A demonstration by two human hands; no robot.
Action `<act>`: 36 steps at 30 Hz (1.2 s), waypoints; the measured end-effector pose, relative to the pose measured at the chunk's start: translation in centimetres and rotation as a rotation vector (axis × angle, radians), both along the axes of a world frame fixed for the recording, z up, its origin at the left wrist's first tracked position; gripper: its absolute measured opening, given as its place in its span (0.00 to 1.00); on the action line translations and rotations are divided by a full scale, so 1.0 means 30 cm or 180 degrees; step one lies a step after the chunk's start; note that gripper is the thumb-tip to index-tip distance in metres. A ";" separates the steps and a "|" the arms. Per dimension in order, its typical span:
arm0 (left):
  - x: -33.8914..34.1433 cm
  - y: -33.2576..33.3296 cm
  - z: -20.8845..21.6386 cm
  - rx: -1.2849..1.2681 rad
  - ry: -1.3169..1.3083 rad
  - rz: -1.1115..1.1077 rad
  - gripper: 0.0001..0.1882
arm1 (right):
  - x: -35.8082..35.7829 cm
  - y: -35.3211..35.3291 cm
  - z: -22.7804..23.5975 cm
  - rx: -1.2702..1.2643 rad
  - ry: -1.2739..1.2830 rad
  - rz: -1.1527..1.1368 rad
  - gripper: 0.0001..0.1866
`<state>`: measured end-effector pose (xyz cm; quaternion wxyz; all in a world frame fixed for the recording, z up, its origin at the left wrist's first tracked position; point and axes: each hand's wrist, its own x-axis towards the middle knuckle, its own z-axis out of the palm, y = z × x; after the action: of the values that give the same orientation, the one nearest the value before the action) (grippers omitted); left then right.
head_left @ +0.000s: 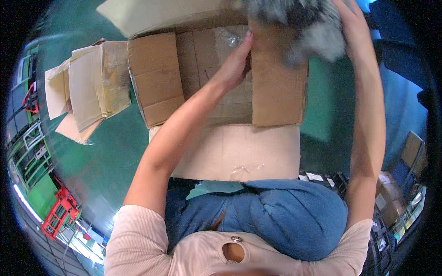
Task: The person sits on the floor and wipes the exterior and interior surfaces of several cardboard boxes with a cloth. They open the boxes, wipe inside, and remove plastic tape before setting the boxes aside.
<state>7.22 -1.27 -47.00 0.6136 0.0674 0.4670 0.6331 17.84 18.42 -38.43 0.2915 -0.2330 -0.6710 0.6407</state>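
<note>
The right hand (351, 20) is up at the top, against the right side of a fuzzy grey bundle (322, 39). Its fingers run off the picture, so I can't tell how tightly they hold. The bundle is blurry and sits over the far end of the right flap (278, 92) of a big open box.

The left hand (237, 64) is by the inside edge of that flap, with its thumb pointing up. Its other fingers are hidden, so I can't tell if they pinch the flap.

The brown cardboard box (218, 99) has its flaps folded out. A shiny bit of clear plastic (232, 37) is inside, near the back. More clear plastic is on the near flap (221, 149).

Flat folded cardboard (87, 83) lies left of the box on a green surface (110, 147). Blue jeans (294, 216) are just below the near flap.
</note>
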 end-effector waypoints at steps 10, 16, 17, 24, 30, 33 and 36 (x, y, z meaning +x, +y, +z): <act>0.078 0.012 -0.087 0.0593 0.1058 0.0302 0.25 | 0.135 -0.525 -0.124 0.3051 -0.0859 0.0784 0.25; 0.106 0.008 -0.032 0.0749 -0.1378 0.0679 0.30 | -0.096 -0.226 -0.200 0.3428 -0.1327 -0.0805 0.24; 0.110 0.014 -0.015 0.0863 -0.1557 0.0571 0.30 | -0.124 -0.195 -0.207 0.3277 -0.1065 -0.0901 0.24; 0.075 0.028 -0.044 0.0391 -0.0593 0.0851 0.35 | 0.135 -0.470 -0.153 0.2763 -0.1619 -0.0026 0.24; 0.097 -0.018 -0.069 0.0762 -0.1423 0.0685 0.38 | 0.160 -0.457 -0.140 0.2910 -0.1838 0.0103 0.26; 0.164 -0.056 -0.031 0.0155 -0.0799 0.0179 0.31 | 0.061 -0.218 -0.163 0.3329 -0.2302 -0.0711 0.26; 0.185 -0.054 -0.006 0.0026 -0.0755 -0.0010 0.27 | 0.031 -0.127 -0.189 0.3400 -0.1735 -0.0948 0.18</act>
<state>12.78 -2.89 -47.18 0.6653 -0.0048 0.3884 0.6376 18.78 14.61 -44.10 0.2723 -0.3014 -0.9097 0.0859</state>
